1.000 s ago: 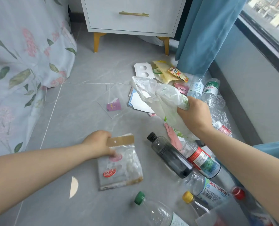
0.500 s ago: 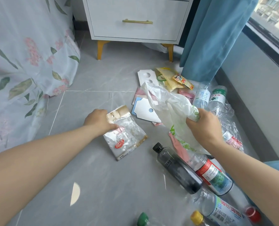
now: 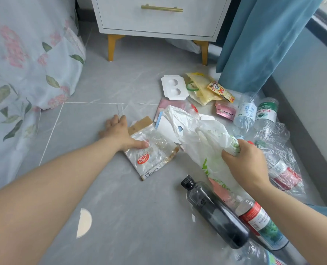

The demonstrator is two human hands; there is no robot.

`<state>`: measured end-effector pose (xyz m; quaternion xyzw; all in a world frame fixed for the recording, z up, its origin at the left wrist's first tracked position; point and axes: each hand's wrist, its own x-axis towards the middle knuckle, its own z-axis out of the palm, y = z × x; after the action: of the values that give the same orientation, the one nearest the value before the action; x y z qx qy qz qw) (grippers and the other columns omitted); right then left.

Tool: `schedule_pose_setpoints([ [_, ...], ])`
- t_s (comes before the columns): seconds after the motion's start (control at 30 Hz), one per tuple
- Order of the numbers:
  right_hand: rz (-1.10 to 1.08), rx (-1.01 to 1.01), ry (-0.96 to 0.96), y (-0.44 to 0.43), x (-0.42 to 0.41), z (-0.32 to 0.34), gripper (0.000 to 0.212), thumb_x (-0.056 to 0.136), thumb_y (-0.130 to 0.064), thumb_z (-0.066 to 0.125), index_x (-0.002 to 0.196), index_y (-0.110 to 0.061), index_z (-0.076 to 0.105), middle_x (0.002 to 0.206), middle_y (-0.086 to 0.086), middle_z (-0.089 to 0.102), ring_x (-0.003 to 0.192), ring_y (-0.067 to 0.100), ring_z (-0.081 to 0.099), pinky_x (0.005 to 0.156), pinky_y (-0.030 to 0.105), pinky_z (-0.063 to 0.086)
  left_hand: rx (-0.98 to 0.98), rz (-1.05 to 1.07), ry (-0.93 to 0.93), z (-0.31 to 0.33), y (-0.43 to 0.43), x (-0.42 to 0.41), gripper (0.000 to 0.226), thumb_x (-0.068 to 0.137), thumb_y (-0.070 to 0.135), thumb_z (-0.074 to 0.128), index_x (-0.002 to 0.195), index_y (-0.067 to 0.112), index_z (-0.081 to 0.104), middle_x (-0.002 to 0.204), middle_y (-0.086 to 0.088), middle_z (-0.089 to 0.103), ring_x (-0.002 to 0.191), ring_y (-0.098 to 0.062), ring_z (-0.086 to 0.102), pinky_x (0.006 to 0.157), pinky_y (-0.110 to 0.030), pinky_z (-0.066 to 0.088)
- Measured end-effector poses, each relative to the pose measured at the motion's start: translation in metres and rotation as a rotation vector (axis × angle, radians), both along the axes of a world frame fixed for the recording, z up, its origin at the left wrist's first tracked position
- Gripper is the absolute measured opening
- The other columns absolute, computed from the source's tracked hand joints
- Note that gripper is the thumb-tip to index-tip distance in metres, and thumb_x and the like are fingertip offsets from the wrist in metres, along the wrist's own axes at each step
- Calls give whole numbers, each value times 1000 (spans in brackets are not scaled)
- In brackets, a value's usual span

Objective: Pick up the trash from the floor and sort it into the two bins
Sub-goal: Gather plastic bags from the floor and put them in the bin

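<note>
My left hand (image 3: 118,132) reaches forward low over the floor. Its thumb presses a clear wrapper with a red logo (image 3: 153,155) and a brown card top. The fingertips stretch past it onto a thin transparent sheet (image 3: 123,109) that lies flat on the tile. My right hand (image 3: 248,165) is shut on a crumpled white plastic bag with green print (image 3: 195,134), held just above the trash pile. No bin is in view.
A black bottle (image 3: 214,213) and a red-labelled bottle (image 3: 260,222) lie at the near right. Farther off are a white card insert (image 3: 174,88), a yellow pouch (image 3: 202,87), a pink wrapper (image 3: 225,111) and two clear bottles (image 3: 245,113). A nightstand (image 3: 158,20), a curtain (image 3: 254,44) and a floral bedsheet (image 3: 24,64) border the floor.
My left hand has carried the clear wrapper forward, away from me, and its fingers now stretch onto the transparent sheet. My right hand still holds the white bag in about the same place.
</note>
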<state>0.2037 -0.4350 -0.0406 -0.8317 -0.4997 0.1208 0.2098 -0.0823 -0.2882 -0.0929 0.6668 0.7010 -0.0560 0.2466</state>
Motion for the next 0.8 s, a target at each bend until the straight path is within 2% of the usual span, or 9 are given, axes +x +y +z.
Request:
schedule_pose_setpoints([
  [0.07, -10, -1, 17, 0, 2, -2, 30, 84, -17, 62, 65, -8, 40, 56, 6, 43, 50, 21, 38, 46, 29, 25, -32, -32, 80, -5, -3, 1, 145, 42, 79, 73, 152, 22, -3, 160, 1, -1, 148, -22, 0, 112, -52, 22],
  [0.13, -18, -4, 27, 2, 3, -4, 30, 84, -18, 62, 65, -8, 41, 56, 6, 44, 49, 21, 38, 46, 29, 26, -1, -53, 124, -8, -5, 1, 146, 41, 80, 72, 151, 24, -4, 159, 2, 2, 147, -22, 4, 110, -52, 23],
  [0.23, -36, -12, 32, 4, 3, -5, 32, 84, -19, 62, 64, -10, 39, 55, 6, 43, 49, 21, 38, 46, 29, 26, 24, -63, 116, -8, -7, 3, 142, 44, 77, 75, 152, 23, -1, 158, 1, 9, 145, -24, 10, 111, -49, 26],
  [0.33, -40, -21, 25, 5, 3, -6, 26, 84, -19, 62, 69, -5, 46, 58, 7, 46, 51, 22, 40, 46, 29, 27, 63, -101, 72, -8, -6, 7, 135, 50, 68, 79, 152, 20, 5, 155, 0, 17, 142, -27, 19, 109, -46, 29],
  [0.47, -32, -26, 10, 5, 2, -5, 26, 84, -19, 62, 69, -5, 47, 57, 7, 46, 50, 21, 40, 45, 29, 27, 104, -184, -3, -9, -7, 13, 121, 56, 55, 83, 149, 19, 16, 145, -4, 32, 132, -31, 30, 106, -42, 36],
  [0.6, -20, -35, 0, 4, -3, -3, 26, 84, -18, 63, 68, -5, 47, 57, 7, 45, 50, 22, 40, 46, 30, 30, 60, -269, 33, 0, -5, 22, 117, 63, 44, 83, 151, 20, 11, 151, -4, 28, 137, -30, 30, 106, -43, 37],
  [0.8, -14, -35, 13, 3, -3, -3, 26, 84, -18, 63, 70, -3, 47, 57, 8, 45, 50, 22, 40, 46, 30, 29, -65, -262, 91, 6, 3, 27, 105, 57, 46, 86, 144, 26, 31, 142, -3, 45, 130, -29, 42, 102, -44, 42],
])
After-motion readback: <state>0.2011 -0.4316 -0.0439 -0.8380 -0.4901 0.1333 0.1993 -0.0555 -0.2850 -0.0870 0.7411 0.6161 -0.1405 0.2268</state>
